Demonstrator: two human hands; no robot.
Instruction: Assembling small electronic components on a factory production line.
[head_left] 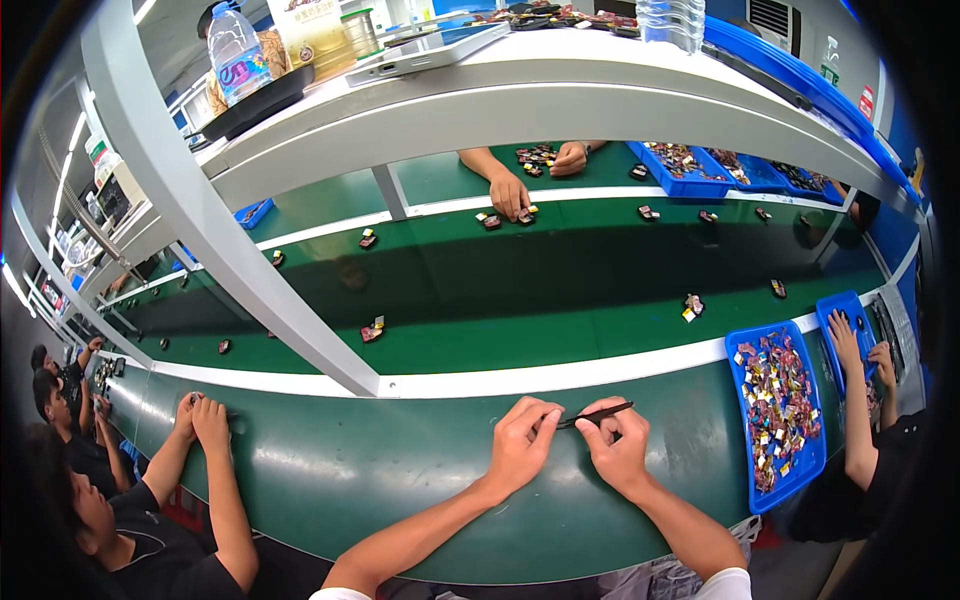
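Observation:
Both of my hands are raised over the green worktop (400,480), close together. In my right hand (617,450) is a pair of slim black tweezers (618,408), lying between thumb and fingers. Their tips point left to my left hand (523,440). The thumb and fingers of that hand are pinched together, and whatever is between them is too small and hidden to name. Right of my hands stands a blue tray (736,400) full of small reddish-brown parts with white and yellow tabs (780,415).
Beyond a white rail runs a green conveyor belt (550,345) with scattered small parts (373,329). A white post (220,230) and overhead shelf (550,105) frame it. Co-workers' hands work at left (208,420), right (845,340) and across the belt (510,195). More blue trays (690,187) stand there.

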